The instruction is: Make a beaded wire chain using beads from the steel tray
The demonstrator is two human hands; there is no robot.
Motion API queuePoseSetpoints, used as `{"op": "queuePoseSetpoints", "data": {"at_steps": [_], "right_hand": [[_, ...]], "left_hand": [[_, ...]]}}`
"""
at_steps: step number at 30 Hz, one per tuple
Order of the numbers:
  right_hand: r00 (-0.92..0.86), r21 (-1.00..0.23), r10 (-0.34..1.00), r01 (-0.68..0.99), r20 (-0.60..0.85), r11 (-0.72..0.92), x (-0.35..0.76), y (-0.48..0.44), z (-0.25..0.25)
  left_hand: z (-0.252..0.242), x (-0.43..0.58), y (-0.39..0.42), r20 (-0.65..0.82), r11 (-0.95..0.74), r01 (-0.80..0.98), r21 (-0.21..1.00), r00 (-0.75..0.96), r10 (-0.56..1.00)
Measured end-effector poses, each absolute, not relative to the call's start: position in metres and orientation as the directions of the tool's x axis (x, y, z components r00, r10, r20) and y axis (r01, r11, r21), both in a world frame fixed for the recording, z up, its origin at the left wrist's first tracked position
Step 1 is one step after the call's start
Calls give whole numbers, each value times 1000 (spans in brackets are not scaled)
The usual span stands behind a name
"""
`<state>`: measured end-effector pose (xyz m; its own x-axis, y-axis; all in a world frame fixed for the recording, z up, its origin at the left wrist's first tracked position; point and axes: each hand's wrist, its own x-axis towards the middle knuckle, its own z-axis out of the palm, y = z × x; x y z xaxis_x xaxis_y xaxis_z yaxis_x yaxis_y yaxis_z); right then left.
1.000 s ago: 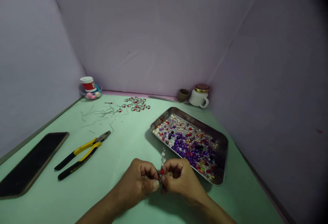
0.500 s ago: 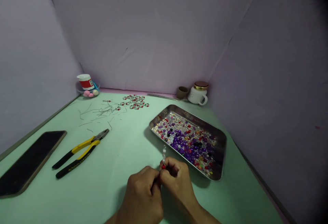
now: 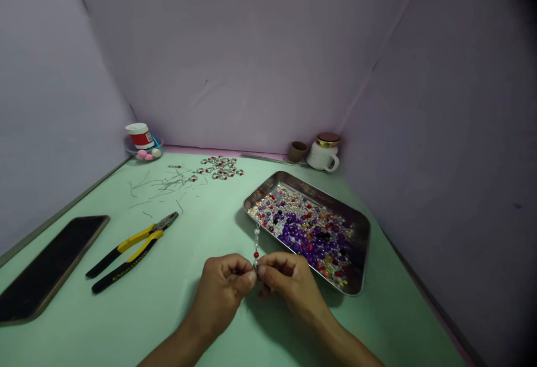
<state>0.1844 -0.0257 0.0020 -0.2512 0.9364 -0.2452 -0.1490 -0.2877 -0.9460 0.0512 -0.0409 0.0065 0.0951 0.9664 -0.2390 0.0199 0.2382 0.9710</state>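
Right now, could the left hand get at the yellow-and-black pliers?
Probably yes: the pliers lie left of the left hand, with nothing visible between them. It seems to pinch the lower end of the beaded strand alongside the right hand, though, so it would likely release that first.

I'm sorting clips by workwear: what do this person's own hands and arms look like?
The left hand and right hand are bare, with no gloves and no rings that I can make out. The left forearm and right forearm are also uncovered: no sleeve, watch or bracelet shows on them.
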Motion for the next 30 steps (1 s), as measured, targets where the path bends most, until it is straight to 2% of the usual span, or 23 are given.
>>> {"op": "queuePoseSetpoints", "data": {"at_steps": [6, 16, 30], "right_hand": [[-229, -943, 938, -150, -259, -297, 185, -25, -1], [-294, -965, 937, -118, -191, -234, 187, -25, 7], [-236, -967, 946, -70, -222, -245, 185, -25, 7]], "left_hand": [[8, 52, -41, -274, 274, 12, 962, 127, 953], [8, 50, -40, -298, 303, 3, 953, 193, 935], [9, 51, -39, -304, 310, 12, 951, 221, 926]]}}
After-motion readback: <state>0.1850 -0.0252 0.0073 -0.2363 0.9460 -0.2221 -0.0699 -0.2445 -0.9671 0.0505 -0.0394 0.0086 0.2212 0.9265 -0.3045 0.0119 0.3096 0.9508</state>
